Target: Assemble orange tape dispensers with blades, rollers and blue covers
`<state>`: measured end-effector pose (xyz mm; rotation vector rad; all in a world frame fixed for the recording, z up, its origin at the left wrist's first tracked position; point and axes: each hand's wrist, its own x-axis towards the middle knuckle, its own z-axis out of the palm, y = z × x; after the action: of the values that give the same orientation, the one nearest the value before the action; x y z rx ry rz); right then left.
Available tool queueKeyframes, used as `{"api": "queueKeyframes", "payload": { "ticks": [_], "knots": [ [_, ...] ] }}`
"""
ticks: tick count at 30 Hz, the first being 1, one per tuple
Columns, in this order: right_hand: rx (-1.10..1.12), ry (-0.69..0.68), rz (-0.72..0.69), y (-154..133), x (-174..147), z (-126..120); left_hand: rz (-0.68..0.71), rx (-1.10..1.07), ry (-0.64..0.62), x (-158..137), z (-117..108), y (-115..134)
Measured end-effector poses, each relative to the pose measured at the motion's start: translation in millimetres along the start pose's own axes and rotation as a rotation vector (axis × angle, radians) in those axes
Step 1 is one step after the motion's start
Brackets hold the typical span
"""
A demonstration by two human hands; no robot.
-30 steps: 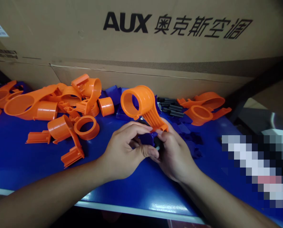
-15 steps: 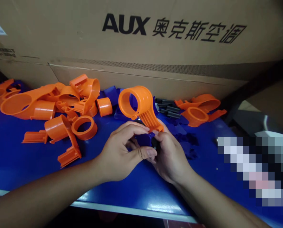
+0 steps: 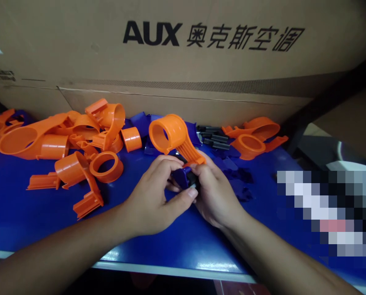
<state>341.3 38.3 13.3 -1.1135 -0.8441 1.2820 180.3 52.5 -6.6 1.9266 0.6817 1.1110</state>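
Observation:
An orange plastic tape dispenser body stands tilted above my hands, its round hub up and its ribbed arm running down into my right hand. My right hand is closed around the lower end of that arm. With fingers and thumb, my left hand pinches a small dark blue plastic piece at the dispenser's lower end. Something black shows between the blue piece and my right fingers; its shape is mostly hidden.
More orange dispenser bodies lie heaped on the left of the blue table, others at the right. Black parts and blue pieces lie behind my hands. A large cardboard box stands along the back.
The blue piece has turned and tilted in my left fingers, showing more of the black part beside it. My left thumb has straightened slightly. The whole view has shifted a little.

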Motion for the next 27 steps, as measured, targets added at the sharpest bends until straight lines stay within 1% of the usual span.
{"api": "queueKeyframes", "payload": {
  "ticks": [3,5,7,12,16,18,20,23,27],
  "knots": [
    [-0.082,0.042,-0.076,5,4,-7,0.021,0.184,0.033,-1,2,3],
    [-0.145,0.033,-0.093,6,5,-10,0.055,0.311,0.045,-1,1,5],
    [-0.172,0.03,-0.099,5,4,-10,0.088,0.381,0.053,0,0,7],
    [-0.106,0.028,-0.043,-3,3,-4,0.149,0.378,0.05,3,-6,5],
    [-0.098,0.005,-0.023,-5,4,-3,0.153,0.338,-0.033,7,-11,2],
    [-0.119,-0.015,-0.011,-4,4,-5,0.152,0.32,-0.048,8,-12,1],
    [-0.154,-0.034,-0.011,-3,4,-6,0.146,0.312,-0.026,8,-12,0],
    [-0.181,-0.05,-0.015,-5,7,-8,0.172,0.344,0.051,8,-10,2],
    [-0.07,0.039,-0.057,-15,14,-11,0.267,0.359,0.152,8,-9,8]
  ]
}}
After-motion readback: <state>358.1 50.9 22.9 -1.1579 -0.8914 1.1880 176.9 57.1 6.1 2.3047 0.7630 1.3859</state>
